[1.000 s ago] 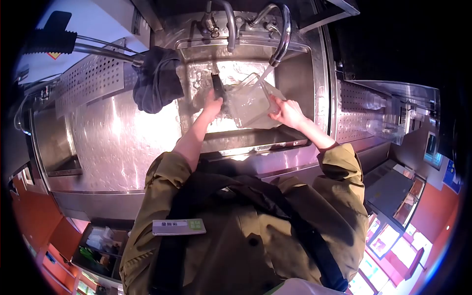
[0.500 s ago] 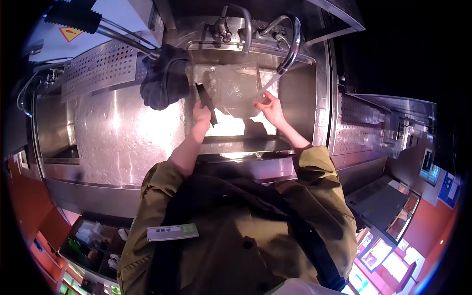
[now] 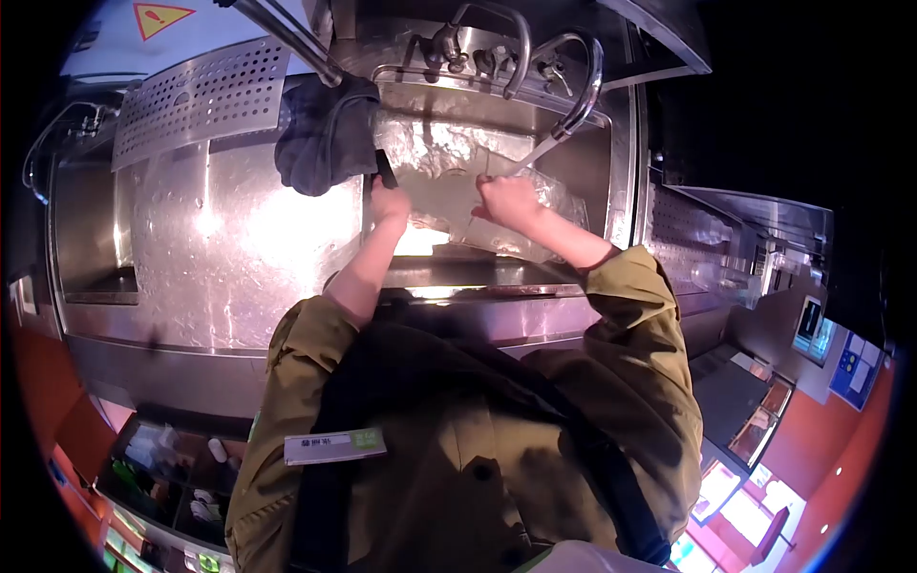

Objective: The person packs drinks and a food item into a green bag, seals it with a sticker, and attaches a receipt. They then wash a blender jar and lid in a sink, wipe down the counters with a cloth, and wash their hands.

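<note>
My left hand (image 3: 390,202) is closed around a thin black flat piece (image 3: 385,169) at the left side of the sink (image 3: 597,181). Only its upper end sticks out past my fingers; the remainder is hidden. My right hand (image 3: 508,201) has its fingers curled over the edge of a clear rectangular plastic piece (image 3: 564,196), which lies tilted in the sink's right half. Water (image 3: 535,156) runs from the curved faucet (image 3: 585,105) down beside my right knuckles. Shallow water glistens on the basin floor.
A dark cloth (image 3: 327,138) hangs at the sink's left rim. Wet steel counter (image 3: 239,248) and a perforated metal panel (image 3: 205,95) extend to the left. A second faucet (image 3: 521,57) stands at the back. Another perforated drainboard (image 3: 690,229) is on the right.
The clear plastic piece has shifted right and turned. My right hand has gone from a loose pinch by the stream to curled fingers. Less of the black piece shows at my left hand.
</note>
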Action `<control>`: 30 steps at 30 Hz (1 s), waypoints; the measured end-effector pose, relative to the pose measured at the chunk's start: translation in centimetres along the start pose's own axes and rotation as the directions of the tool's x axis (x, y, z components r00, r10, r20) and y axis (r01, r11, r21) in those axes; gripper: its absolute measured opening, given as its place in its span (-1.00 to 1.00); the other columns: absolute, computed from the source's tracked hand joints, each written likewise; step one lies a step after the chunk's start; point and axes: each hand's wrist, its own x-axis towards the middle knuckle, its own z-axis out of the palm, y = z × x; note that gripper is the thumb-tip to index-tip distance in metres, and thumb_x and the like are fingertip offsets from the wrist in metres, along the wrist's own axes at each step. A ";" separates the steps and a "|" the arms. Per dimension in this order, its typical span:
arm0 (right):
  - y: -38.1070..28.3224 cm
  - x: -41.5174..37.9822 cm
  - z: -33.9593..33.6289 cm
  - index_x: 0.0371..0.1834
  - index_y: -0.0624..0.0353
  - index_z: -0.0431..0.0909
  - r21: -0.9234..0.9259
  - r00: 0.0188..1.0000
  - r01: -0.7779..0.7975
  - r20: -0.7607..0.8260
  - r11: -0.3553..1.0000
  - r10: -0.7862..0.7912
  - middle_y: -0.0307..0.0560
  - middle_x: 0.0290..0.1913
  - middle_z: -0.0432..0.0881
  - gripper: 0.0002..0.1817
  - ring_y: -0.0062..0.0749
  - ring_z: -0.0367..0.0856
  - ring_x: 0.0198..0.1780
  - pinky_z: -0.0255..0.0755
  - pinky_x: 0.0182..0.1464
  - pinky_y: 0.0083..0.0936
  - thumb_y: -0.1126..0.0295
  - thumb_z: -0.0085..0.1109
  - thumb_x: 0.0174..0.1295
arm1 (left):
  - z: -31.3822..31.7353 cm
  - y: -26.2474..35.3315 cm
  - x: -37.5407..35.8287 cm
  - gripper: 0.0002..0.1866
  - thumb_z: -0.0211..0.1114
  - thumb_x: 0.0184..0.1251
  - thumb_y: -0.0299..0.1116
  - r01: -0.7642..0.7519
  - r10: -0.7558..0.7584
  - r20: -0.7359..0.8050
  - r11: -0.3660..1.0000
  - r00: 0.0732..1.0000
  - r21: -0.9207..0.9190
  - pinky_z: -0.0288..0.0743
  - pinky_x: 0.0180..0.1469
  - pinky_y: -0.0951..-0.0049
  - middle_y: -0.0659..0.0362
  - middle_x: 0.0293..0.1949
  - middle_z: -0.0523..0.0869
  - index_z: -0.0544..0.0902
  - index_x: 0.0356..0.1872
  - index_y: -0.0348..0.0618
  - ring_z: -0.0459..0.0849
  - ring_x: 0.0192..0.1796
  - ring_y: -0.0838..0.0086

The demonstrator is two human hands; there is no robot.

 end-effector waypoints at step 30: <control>-0.5 0.7 8.1 -0.03 0.40 0.40 0.974 0.593 0.223 -0.171 0.044 0.787 -0.14 -0.44 0.55 -0.46 -0.60 0.44 -0.41 0.32 -0.33 -0.66 0.31 0.33 -0.04 | 0.1 -3.6 1.7 -0.58 -0.03 0.15 -0.59 0.159 -0.031 0.236 0.822 0.971 -0.547 0.41 -0.14 0.49 0.14 -0.13 0.56 0.41 0.09 -0.17 0.53 -0.20 0.49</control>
